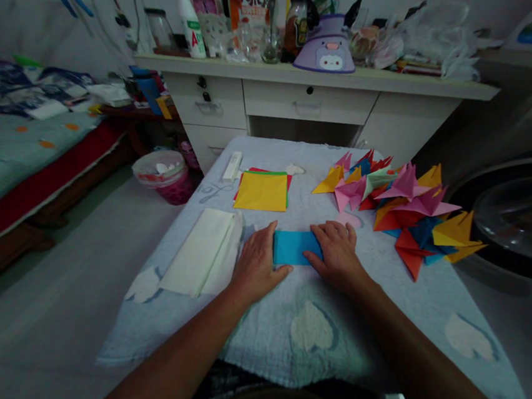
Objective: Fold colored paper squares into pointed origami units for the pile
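blue paper (294, 248) between both hands (257, 261)

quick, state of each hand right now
Left hand: open, spread at the left end of the blue paper.
Right hand: open, resting on the paper's right end.

1 head-worn camera looked forward and down from the near side of the cloth-covered table (426, 303), close above it. The left hand (257, 260) and right hand (339, 250) fell near mid-frame; the wide view reached the white desk (275, 101) beyond, the bed (21, 148) at left and the front-loading washing machine (526, 218) at right.
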A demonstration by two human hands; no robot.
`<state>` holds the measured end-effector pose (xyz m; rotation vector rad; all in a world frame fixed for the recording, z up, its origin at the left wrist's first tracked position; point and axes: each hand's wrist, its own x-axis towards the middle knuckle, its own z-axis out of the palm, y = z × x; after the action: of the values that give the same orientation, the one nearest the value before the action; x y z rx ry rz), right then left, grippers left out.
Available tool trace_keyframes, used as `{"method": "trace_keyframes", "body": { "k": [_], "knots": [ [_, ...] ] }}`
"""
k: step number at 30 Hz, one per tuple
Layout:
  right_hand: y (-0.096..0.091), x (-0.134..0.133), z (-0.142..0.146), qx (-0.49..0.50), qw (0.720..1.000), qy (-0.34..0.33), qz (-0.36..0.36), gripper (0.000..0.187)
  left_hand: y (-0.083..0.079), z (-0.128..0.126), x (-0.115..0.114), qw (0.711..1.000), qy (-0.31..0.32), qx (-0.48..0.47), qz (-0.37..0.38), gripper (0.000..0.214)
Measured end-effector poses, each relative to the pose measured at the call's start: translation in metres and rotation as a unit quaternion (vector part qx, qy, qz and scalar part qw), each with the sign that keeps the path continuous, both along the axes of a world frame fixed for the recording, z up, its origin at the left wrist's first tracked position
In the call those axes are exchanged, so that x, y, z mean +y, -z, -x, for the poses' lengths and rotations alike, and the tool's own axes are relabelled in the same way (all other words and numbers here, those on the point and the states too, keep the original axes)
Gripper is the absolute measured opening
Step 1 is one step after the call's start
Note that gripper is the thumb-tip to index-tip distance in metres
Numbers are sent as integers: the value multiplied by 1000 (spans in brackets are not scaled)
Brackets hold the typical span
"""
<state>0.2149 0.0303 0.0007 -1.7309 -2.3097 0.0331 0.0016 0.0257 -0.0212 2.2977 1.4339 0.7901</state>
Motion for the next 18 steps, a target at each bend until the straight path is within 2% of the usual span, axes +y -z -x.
{"method": "trace_keyframes", "body": {
  "k": [8,12,15,18],
  "knots": [
    [5,-2,-9,50,993,-37,-100,41,0,1,0,1000,1,-17,9,105],
    [2,-5,-9,85,987,-46,-129,25,-2,1,-1,999,18,-35,19,108],
    [-3,-7,-9,117,980,-59,-152,14,-4,1,-2,994,41,-90,39,111],
    [-9,-10,-11,152,970,-73,-177,17,-7,2,-3,979,81,-179,63,112]
  ]
}}
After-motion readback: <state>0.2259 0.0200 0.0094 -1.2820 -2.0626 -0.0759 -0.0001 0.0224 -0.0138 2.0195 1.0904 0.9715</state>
